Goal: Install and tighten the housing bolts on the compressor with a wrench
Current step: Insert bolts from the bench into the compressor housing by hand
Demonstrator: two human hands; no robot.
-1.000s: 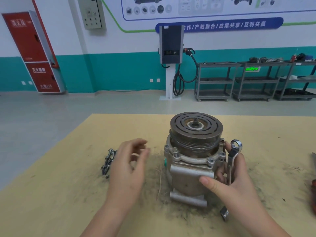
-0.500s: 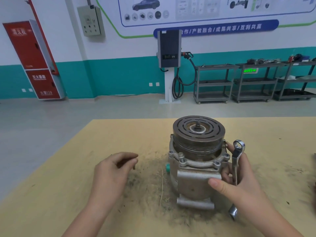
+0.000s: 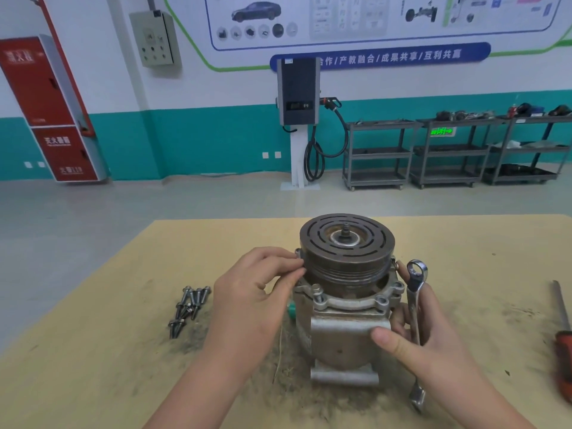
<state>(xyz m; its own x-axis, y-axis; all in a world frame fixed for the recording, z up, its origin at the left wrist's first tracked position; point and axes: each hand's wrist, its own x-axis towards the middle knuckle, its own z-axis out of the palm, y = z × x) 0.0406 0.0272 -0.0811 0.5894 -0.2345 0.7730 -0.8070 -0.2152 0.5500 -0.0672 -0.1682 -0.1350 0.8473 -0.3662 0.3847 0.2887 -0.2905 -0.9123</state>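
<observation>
A silver compressor (image 3: 342, 339) with a dark grooved pulley (image 3: 346, 243) on top stands upright on the table. My left hand (image 3: 253, 298) reaches its upper left flange, fingertips pinched together under the pulley rim on a bolt that they mostly hide. My right hand (image 3: 433, 345) grips a silver combination wrench (image 3: 414, 292) upright against the compressor's right side, thumb pressed on the housing front. One bolt (image 3: 317, 289) sits in the front-left flange ear. Several loose bolts (image 3: 188, 305) lie to the left.
The yellow table (image 3: 108, 351) is dusted with grit around the compressor. A tool with an orange handle (image 3: 561, 351) lies at the right edge. Beyond the table are open floor, a charging post (image 3: 298, 119) and grey shelf carts (image 3: 448, 153).
My left hand rose from the bolt pile and moved right to the compressor's left flange, fingertips now pinched. The right hand kept the wrench against the housing.
</observation>
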